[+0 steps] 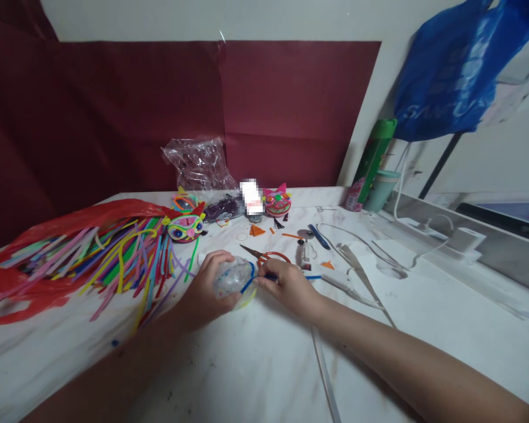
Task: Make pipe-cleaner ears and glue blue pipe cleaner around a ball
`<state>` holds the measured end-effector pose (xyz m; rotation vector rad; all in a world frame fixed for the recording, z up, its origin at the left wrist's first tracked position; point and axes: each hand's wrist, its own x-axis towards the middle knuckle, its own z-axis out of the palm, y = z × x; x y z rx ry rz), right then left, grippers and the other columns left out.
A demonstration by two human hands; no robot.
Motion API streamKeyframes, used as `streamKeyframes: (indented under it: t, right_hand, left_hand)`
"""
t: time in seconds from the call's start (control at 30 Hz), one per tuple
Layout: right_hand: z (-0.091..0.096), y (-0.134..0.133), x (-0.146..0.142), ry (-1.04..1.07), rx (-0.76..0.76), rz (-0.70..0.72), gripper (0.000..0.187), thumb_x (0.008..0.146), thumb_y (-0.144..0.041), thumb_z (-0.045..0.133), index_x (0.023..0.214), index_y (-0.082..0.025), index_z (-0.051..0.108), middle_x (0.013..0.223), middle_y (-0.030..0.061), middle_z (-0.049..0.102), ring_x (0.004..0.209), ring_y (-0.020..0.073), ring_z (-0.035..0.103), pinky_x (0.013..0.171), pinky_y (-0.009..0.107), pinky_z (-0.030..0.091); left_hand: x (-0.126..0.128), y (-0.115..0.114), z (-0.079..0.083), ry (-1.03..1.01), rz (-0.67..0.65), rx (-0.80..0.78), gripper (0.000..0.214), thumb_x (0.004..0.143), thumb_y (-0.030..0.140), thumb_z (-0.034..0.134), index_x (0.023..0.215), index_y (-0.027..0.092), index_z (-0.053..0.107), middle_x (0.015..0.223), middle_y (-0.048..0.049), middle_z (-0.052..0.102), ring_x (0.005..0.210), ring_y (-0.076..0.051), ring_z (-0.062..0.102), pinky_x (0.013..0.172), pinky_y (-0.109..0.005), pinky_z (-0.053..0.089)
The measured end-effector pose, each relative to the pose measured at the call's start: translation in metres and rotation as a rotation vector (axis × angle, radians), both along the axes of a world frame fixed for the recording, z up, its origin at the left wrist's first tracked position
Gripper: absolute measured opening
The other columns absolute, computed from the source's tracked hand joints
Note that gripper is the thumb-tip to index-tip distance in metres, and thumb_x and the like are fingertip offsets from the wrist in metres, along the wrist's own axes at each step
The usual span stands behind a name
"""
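My left hand (209, 285) is wrapped round a clear, rounded plastic piece (233, 279), probably a cut bottle part, and holds it just above the table. My right hand (286, 285) pinches a thin blue pipe cleaner (248, 285). That blue strip bends along the right side of the clear piece and touches it; its far end sticks out past my right hand. Scissors with orange handles (275, 257) lie open just behind my hands. A white corded tool, looking like a glue gun (335, 279), rests to the right of my right hand.
Many coloured pipe cleaners (110, 258) lie on a red plastic bag (81, 210) at left. Decorated animal-face crafts (185, 228) stand behind, one pink (277, 202). A blue utility knife (319, 237), cables, a green cup (381, 191) and a power strip (423, 226) are at right.
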<state>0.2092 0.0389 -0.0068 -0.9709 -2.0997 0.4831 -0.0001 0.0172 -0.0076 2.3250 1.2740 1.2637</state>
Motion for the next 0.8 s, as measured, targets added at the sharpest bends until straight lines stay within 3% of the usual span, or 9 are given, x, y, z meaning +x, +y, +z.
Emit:
streamKeyframes:
  t: [0.17,0.6,0.8]
  right_hand:
    - [0.001,-0.003,-0.003,0.097,-0.176,0.002,0.011,0.079,-0.02,0.064,0.07,-0.016,0.06,0.067,-0.0002,0.061,0.062,0.0127,0.055,0.058,0.022,0.041]
    - [-0.001,0.0,-0.003,0.173,-0.398,-0.007,0.011,0.07,-0.024,0.064,0.066,-0.017,0.056,0.063,-0.0025,0.055,0.059,0.011,0.049,0.056,0.022,0.038]
    - [0.002,-0.003,-0.004,0.163,-0.406,-0.028,0.011,0.069,-0.023,0.063,0.065,-0.017,0.055,0.063,-0.0025,0.054,0.059,0.0114,0.049,0.056,0.022,0.036]
  left_hand:
    - [0.0,-0.001,-0.001,0.01,-0.009,0.011,0.056,0.059,0.018,0.065,0.111,0.029,0.047,0.117,-0.0094,0.053,0.115,-0.032,0.051,0.101,-0.049,0.043]
    - [0.0,-0.001,0.001,0.064,-0.037,0.007,0.057,0.061,0.016,0.065,0.113,0.028,0.046,0.12,-0.01,0.052,0.117,-0.029,0.051,0.103,-0.045,0.043]
    - [-0.006,0.0,0.009,0.045,-0.113,-0.091,0.046,0.071,0.033,0.064,0.115,0.023,0.051,0.124,-0.0121,0.055,0.121,-0.029,0.05,0.104,-0.046,0.041]
